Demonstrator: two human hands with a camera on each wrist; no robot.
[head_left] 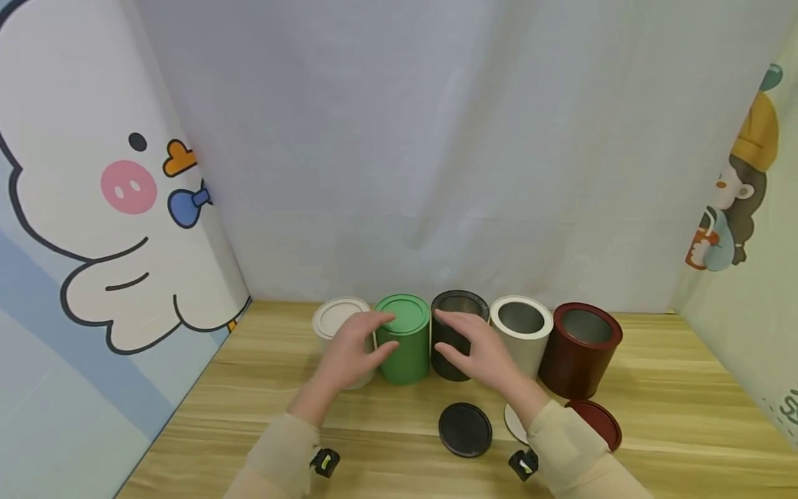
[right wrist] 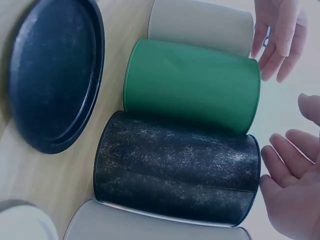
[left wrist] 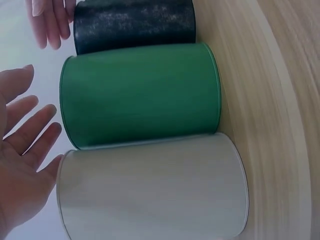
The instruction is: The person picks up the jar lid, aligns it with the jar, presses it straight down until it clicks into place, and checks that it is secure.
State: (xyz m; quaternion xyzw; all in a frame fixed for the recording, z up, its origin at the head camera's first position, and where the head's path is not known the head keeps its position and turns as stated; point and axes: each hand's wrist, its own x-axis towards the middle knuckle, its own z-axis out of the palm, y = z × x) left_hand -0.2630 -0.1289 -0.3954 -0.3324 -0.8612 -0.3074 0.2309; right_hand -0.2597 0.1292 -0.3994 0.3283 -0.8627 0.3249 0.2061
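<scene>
My left hand (head_left: pixel 349 350) hovers over the lidded white canister (head_left: pixel 333 315) and the lidded green canister (head_left: pixel 404 360), its fingers apart and holding nothing. On the other side, my right hand (head_left: pixel 483 350) hangs over the uncovered black canister (head_left: pixel 450 337) and the uncovered white canister (head_left: pixel 530 352), also with nothing in it. Both palms face inward, thumbs below the fingers. In the left wrist view, the left fingers (left wrist: pixel 37 135) spread near the top of the green canister. In the right wrist view, the right fingers (right wrist: pixel 285 160) are beside the black canister's top.
An uncovered dark red canister (head_left: pixel 570 364) ends the row on the right. In front lie a black lid (head_left: pixel 465 430), a white lid (head_left: pixel 515 423) partly behind the right forearm, and a dark red lid (head_left: pixel 601 424). A pale curtain (head_left: pixel 405 152) backs the wooden table (head_left: pixel 386 443).
</scene>
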